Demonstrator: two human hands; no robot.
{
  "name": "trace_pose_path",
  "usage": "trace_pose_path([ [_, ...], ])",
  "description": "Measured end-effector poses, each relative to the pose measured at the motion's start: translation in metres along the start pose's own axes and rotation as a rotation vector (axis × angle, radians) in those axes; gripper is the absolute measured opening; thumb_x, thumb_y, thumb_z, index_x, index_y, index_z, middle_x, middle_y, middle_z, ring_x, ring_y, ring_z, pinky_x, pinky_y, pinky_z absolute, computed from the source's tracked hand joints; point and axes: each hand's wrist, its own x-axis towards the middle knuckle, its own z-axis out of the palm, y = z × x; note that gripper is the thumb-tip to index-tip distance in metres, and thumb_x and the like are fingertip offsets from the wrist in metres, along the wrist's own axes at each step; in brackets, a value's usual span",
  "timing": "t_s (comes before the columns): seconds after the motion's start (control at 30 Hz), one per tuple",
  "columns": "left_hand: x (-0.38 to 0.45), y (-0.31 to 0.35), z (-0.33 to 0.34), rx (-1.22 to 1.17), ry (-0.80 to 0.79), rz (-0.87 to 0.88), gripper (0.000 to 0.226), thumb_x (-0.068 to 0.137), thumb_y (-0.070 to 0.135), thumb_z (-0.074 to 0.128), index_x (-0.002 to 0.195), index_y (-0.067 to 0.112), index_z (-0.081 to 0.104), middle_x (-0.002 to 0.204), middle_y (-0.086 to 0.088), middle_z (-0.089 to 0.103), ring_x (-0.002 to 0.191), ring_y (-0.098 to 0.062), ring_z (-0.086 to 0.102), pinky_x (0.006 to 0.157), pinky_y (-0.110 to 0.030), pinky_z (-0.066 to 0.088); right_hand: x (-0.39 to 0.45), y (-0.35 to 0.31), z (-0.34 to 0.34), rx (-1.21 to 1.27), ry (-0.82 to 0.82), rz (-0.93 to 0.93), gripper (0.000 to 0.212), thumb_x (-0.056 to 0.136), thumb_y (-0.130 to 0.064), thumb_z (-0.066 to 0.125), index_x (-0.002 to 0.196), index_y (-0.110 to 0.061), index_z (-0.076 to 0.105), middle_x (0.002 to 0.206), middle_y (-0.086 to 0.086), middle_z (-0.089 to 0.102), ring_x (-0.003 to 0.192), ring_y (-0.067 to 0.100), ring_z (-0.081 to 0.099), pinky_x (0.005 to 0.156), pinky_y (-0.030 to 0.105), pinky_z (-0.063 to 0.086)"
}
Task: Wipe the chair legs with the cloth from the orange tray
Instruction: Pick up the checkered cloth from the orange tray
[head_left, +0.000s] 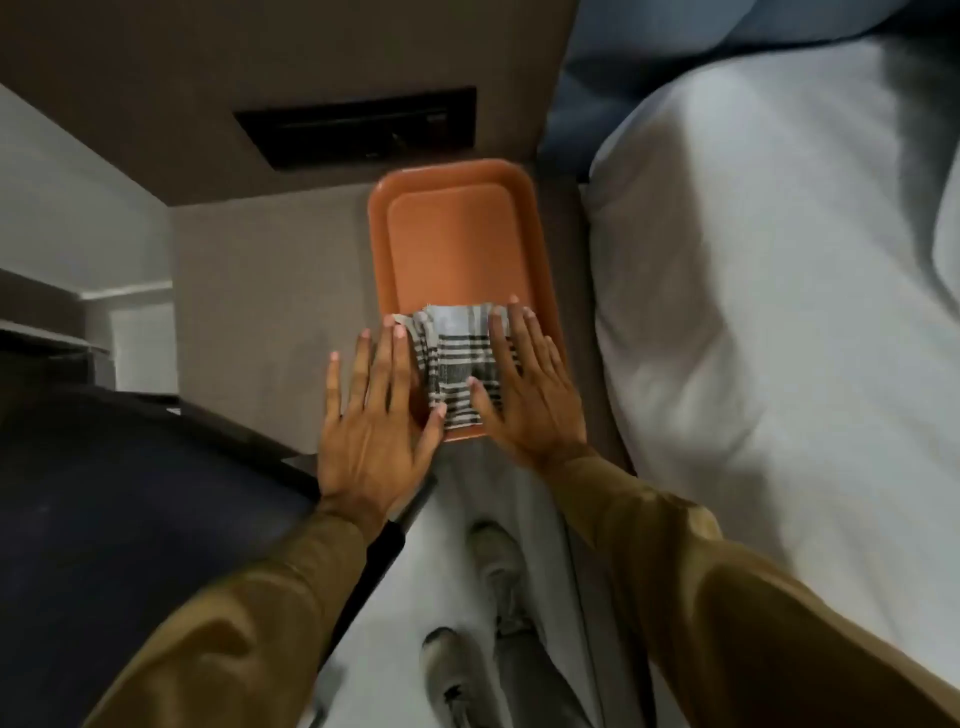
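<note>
An orange tray (457, 244) sits on a grey-brown tabletop (270, 291) pushed against a wall of the same dull tone, with a dark rectangular recess (358, 127) set into that wall just above the tray. The tray's far part is bare; at its near end lies the cloth (457, 358), grey-white with dark stripes, loosely folded and bunched, its lower edge reaching the tray's near rim.

2 hands frame the cloth. The left hand (376, 415) is spread flat, fingers apart, lying over the tray's left rim with its thumb touching the cloth's lower left corner. The right hand (530, 384) is also spread, fingers resting on the cloth's right side and thumb on its striped middle; neither grip is closed on the fabric. Both wrists come out of olive-brown sleeves (701, 597).

To the right, just beside the tabletop, is a bed (779, 312) with pale rumpled bedding and a bluish pillow at the top. At lower left a dark rounded chair (130, 519) fills the corner. Below the hands, a pale floor (447, 545) shows 2 grey shoes (493, 561).
</note>
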Motion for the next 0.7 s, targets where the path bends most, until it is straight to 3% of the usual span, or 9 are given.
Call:
trace_pose_path([
  [0.13, 0.007, -0.004, 0.027, 0.029, 0.001, -0.025, 0.089, 0.109, 0.059, 0.033, 0.176, 0.004, 0.011, 0.184, -0.019, 0.018, 0.170, -0.039, 0.025, 0.140, -0.062, 0.016, 0.034, 0.007, 0.016, 0.065, -0.130, 0.091, 0.093, 0.110, -0.048, 0.054, 0.179, -0.016, 0.002, 0.189, 0.014, -0.005, 0.177, 0.033, 0.000, 0.143, 0.046, 0.006],
  [0.23, 0.011, -0.007, 0.035, 0.024, -0.003, -0.009, 0.087, 0.110, 0.057, 0.034, 0.176, 0.004, 0.011, 0.184, -0.019, 0.019, 0.170, -0.038, 0.025, 0.140, -0.063, 0.016, 0.050, 0.000, 0.026, 0.173, -0.189, 0.211, 0.097, 0.108, -0.038, 0.063, 0.179, -0.021, 0.000, 0.189, 0.012, -0.008, 0.177, 0.033, -0.002, 0.144, 0.049, 0.013],
  [0.3, 0.013, -0.008, 0.033, 0.020, 0.012, 0.007, 0.086, 0.110, 0.055, 0.036, 0.176, 0.005, 0.012, 0.184, -0.019, 0.021, 0.170, -0.037, 0.025, 0.140, -0.063, 0.016, 0.057, -0.004, 0.025, 0.197, -0.178, 0.274, 0.097, 0.104, -0.032, 0.070, 0.179, -0.027, 0.008, 0.189, 0.011, 0.004, 0.176, 0.035, 0.013, 0.141, 0.052, 0.025],
  [0.37, 0.012, -0.011, 0.027, 0.036, -0.012, 0.010, 0.085, 0.111, 0.054, 0.036, 0.176, 0.005, 0.013, 0.183, -0.020, 0.023, 0.170, -0.037, 0.026, 0.140, -0.063, 0.017, 0.063, -0.007, 0.023, 0.160, -0.147, 0.329, 0.093, 0.098, -0.030, 0.078, 0.174, -0.029, 0.024, 0.177, 0.014, 0.034, 0.164, 0.037, 0.036, 0.133, 0.052, 0.039],
  [0.47, 0.013, -0.012, 0.018, 0.068, -0.038, 0.042, 0.084, 0.111, 0.054, 0.034, 0.176, 0.005, 0.014, 0.183, -0.020, 0.023, 0.171, -0.037, 0.024, 0.140, -0.064, 0.016, 0.071, -0.008, 0.012, 0.120, -0.140, 0.354, 0.069, 0.094, -0.032, 0.082, 0.155, -0.024, 0.052, 0.148, 0.013, 0.068, 0.148, 0.038, 0.054, 0.127, 0.052, 0.038],
  [0.57, 0.006, -0.007, 0.002, 0.104, -0.031, 0.083, 0.083, 0.112, 0.055, 0.031, 0.176, 0.005, 0.013, 0.183, -0.020, 0.022, 0.171, -0.036, 0.024, 0.141, -0.062, 0.015, 0.067, -0.012, -0.005, 0.227, -0.170, 0.275, 0.050, 0.097, -0.024, 0.080, 0.145, -0.015, 0.069, 0.140, 0.013, 0.075, 0.137, 0.034, 0.065, 0.120, 0.041, 0.049],
  [0.63, -0.001, -0.003, -0.013, 0.121, -0.033, 0.130, 0.083, 0.112, 0.056, 0.029, 0.176, 0.006, 0.013, 0.184, -0.018, 0.020, 0.171, -0.035, 0.024, 0.140, -0.063, 0.017, 0.055, -0.017, -0.018, 0.387, -0.203, 0.247, 0.056, 0.096, -0.019, 0.081, 0.149, -0.011, 0.066, 0.139, 0.017, 0.070, 0.132, 0.031, 0.067, 0.107, 0.027, 0.049],
  [0.7, -0.011, 0.001, -0.030, 0.120, -0.017, 0.180, 0.083, 0.111, 0.056, 0.026, 0.175, 0.005, 0.015, 0.184, -0.018, 0.019, 0.171, -0.034, 0.023, 0.140, -0.063, 0.018, 0.032, -0.023, -0.032, 0.542, -0.226, 0.251, 0.058, 0.097, -0.015, 0.081, 0.151, -0.010, 0.062, 0.138, 0.019, 0.067, 0.130, 0.034, 0.067, 0.105, 0.026, 0.050],
])
